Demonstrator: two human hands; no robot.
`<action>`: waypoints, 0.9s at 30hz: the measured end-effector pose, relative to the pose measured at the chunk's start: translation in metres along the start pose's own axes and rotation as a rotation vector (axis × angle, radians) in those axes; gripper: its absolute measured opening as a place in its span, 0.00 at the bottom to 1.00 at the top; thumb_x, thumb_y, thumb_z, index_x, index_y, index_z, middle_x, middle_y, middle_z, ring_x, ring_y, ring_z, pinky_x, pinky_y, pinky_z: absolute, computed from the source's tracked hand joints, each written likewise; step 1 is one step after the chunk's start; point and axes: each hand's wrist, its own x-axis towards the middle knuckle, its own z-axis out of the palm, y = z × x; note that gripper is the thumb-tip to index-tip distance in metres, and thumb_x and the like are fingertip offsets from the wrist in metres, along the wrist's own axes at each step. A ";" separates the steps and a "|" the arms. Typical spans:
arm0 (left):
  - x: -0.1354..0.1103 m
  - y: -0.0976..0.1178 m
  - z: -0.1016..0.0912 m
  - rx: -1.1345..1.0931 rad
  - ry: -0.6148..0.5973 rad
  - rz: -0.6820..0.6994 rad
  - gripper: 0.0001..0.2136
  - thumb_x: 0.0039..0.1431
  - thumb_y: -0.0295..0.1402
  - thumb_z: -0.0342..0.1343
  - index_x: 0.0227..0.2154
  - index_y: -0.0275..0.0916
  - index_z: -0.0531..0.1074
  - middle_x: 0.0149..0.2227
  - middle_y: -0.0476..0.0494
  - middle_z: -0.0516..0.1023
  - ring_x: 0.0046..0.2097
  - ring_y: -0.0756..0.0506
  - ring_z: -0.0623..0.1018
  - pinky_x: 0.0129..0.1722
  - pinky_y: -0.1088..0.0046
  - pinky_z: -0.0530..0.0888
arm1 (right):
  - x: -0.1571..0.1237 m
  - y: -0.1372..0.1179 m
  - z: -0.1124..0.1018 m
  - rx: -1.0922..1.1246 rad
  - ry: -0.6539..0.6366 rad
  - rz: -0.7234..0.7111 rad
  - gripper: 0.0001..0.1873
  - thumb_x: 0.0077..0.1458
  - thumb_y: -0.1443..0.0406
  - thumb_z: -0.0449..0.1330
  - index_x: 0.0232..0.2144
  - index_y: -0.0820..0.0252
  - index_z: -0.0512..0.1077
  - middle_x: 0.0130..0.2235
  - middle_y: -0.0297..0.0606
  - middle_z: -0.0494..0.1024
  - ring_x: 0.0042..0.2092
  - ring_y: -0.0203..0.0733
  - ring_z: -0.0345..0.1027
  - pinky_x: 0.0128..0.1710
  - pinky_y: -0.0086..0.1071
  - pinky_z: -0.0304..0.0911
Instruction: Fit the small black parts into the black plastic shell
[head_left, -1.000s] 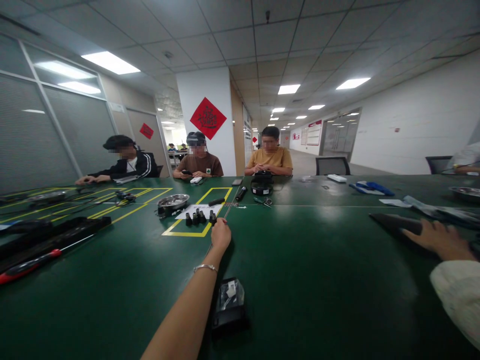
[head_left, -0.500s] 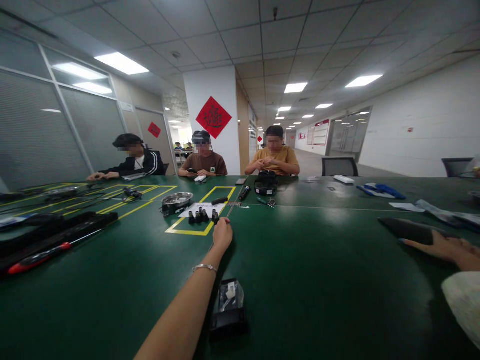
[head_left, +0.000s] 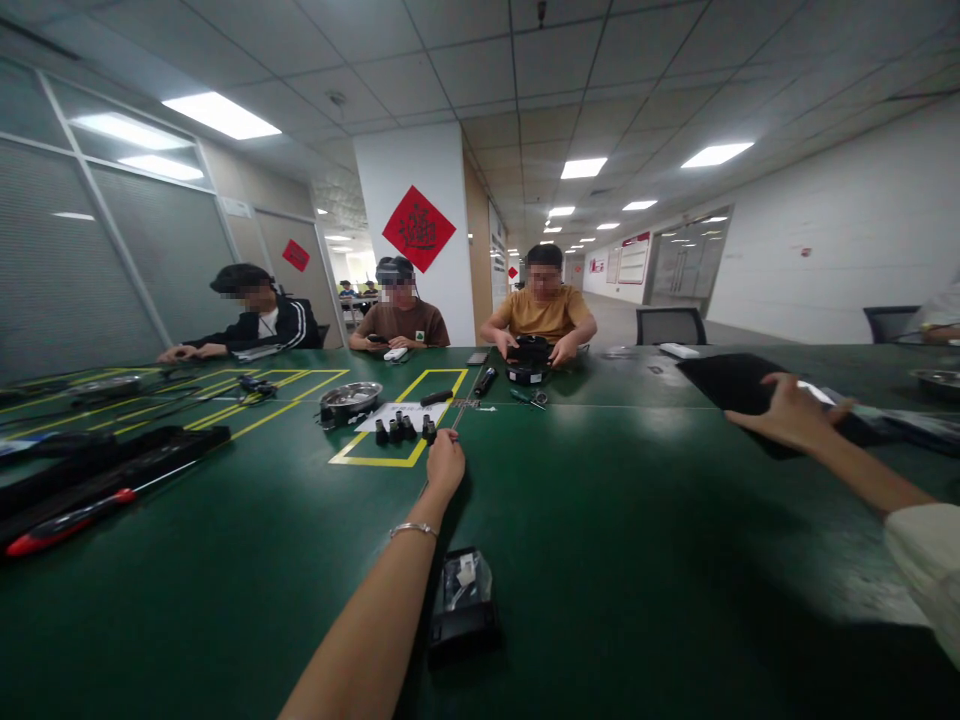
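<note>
My left hand [head_left: 445,464], with a silver bracelet [head_left: 415,528] at the wrist, reaches forward over the green table. Its fingers are closed at a black cylindrical piece [head_left: 428,428]; the far side of the grip is hidden. Just left of it, several similar black cylindrical pieces [head_left: 395,430] stand partly over a white printed sheet [head_left: 367,424]. A black tray-like case [head_left: 463,632] near my forearm holds a clear plastic bag [head_left: 463,580] with small contents I cannot make out. My right hand is out of view.
A metal bowl [head_left: 351,396] stands beyond the sheet, within reach of yellow tape [head_left: 375,462]. A red-handled screwdriver [head_left: 71,525] lies left by a black case [head_left: 161,450]. At right, a co-worker's hand [head_left: 787,415] holds a black flat item [head_left: 724,385]. Three people sit opposite.
The co-worker's hand at right has lifted and turned the black flat item. Opposite, the person in yellow has lowered both hands onto a black object. My left hand has barely moved.
</note>
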 end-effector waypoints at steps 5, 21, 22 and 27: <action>-0.002 0.003 -0.003 0.010 -0.012 0.045 0.09 0.54 0.25 0.41 0.38 0.38 0.62 0.40 0.40 0.72 0.42 0.44 0.72 0.39 0.71 0.66 | -0.091 -0.106 -0.038 0.149 -0.090 -0.321 0.35 0.33 0.45 0.55 0.40 0.62 0.56 0.44 0.51 0.63 0.51 0.58 0.51 0.50 0.57 0.28; -0.003 0.004 -0.004 0.068 -0.018 0.063 0.09 0.54 0.23 0.40 0.37 0.38 0.61 0.37 0.40 0.72 0.41 0.44 0.72 0.37 0.70 0.66 | -0.229 -0.243 -0.090 0.176 -0.400 -0.656 0.41 0.46 0.39 0.40 0.49 0.66 0.60 0.41 0.55 0.69 0.48 0.62 0.57 0.50 0.61 0.21; -0.002 0.004 -0.003 0.062 -0.016 0.062 0.09 0.54 0.23 0.40 0.37 0.38 0.61 0.37 0.40 0.72 0.41 0.44 0.72 0.37 0.70 0.66 | -0.219 -0.242 -0.092 0.193 -0.377 -0.648 0.40 0.48 0.40 0.38 0.48 0.65 0.60 0.40 0.54 0.70 0.45 0.60 0.60 0.50 0.60 0.26; -0.001 0.002 -0.002 0.053 -0.010 0.062 0.09 0.55 0.24 0.40 0.37 0.38 0.61 0.37 0.40 0.71 0.40 0.44 0.72 0.37 0.71 0.65 | -0.125 -0.196 -0.080 0.091 -0.200 -0.429 0.28 0.53 0.52 0.44 0.48 0.67 0.61 0.42 0.55 0.67 0.43 0.57 0.61 0.43 0.51 0.49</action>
